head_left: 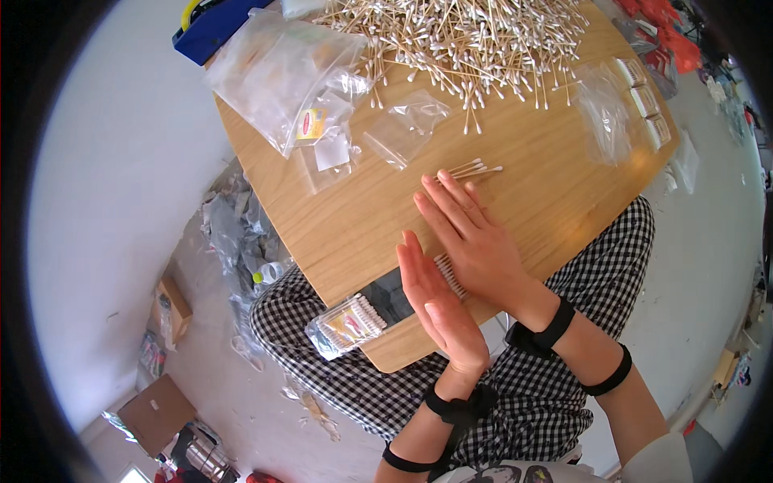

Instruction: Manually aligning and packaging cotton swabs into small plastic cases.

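My left hand (pixel 435 302) stands on its edge on the wooden table (pixel 338 225), fingers straight and together, pressed against one end of a row of cotton swabs (pixel 451 276). Flat over that row lies my right hand (pixel 475 241), palm down, fingers stretched out. A few loose cotton swabs (pixel 471 170) lie just beyond its fingertips. A small clear bag packed with cotton swabs (pixel 348 324) sits at the table's near edge, left of my left hand.
A big heap of cotton swabs (pixel 467 40) covers the far side of the table. Empty clear bags (pixel 282 72) lie at far left, another clear bag (pixel 407 125) in the middle, more bags and small packs (pixel 624 105) at right. Boxes and wrappers litter the floor (pixel 233 241).
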The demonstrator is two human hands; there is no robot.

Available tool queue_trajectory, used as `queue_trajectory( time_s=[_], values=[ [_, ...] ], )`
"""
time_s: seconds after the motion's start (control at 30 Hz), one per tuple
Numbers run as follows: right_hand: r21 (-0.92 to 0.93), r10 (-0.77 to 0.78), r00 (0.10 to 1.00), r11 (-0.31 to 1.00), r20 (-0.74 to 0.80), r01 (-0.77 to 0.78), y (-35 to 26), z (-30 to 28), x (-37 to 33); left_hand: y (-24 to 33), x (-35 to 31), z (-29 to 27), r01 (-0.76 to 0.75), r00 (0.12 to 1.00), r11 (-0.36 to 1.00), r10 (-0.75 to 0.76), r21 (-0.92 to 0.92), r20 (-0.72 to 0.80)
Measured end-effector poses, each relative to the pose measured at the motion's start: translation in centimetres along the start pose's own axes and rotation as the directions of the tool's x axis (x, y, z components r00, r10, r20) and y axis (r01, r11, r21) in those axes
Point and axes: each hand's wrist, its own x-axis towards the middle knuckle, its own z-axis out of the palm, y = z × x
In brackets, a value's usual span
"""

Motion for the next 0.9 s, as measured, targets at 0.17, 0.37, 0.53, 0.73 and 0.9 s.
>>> queue_trajectory(
  time_s=[0.17,0.37,0.53,0.73,0.9],
  values=[
    [-0.082,-0.017,0.999,0.996,0.038,0.020,0.2,0.5,0.0,3.0,2.4,-3.9,-0.196,0.978,0.979,0.199,0.054,-0.059],
    [-0.025,0.037,0.999,0.999,0.009,-0.037,-2.9,1.5,0.9,7.4,6.1,-14.1,0.039,0.973,0.597,0.161,0.801,-0.167],
    [-0.041,-0.003,1.000,0.999,-0.007,0.003,-5.7,3.2,1.9,5.4,6.1,-14.6,0.062,0.975,0.205,0.198,0.977,-0.103],
    [-0.053,-0.005,1.000,0.999,0.028,0.007,-6.6,3.6,2.4,4.3,6.0,-14.2,0.095,0.972,0.311,0.174,0.946,-0.155],
    [-0.058,-0.005,0.999,0.998,0.041,0.007,-6.8,4.0,2.8,4.2,6.5,-14.3,0.143,0.982,0.544,0.027,0.827,-0.188]
  ],
)
